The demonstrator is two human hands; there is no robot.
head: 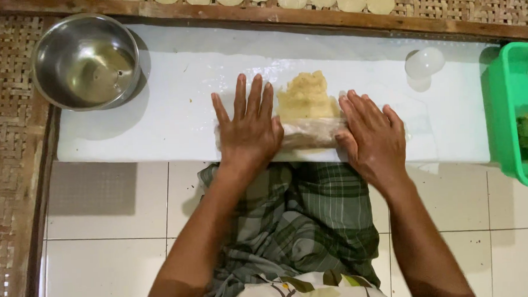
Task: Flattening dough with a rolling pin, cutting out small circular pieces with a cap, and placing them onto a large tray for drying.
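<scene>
Nearest, a green checked cloth is covering the lap, forearms running off the bottom edge. Beyond it, the left hand and right hand are lying flat, fingers spread, pressing a plastic-wrapped roll on the white board; neither is closing around it. The roll's ends are hiding under the palms. Pale yellow dough is showing just beyond. Farther left a steel bowl is sitting; the green tub at right is cut off.

A pale yellow, crumbly dough mass sits just above the frame's centre. Its near edge is wrapped in a clear plastic sheet, rolled into a horizontal log lying across the middle of the frame and glossy where it covers the dough.
</scene>
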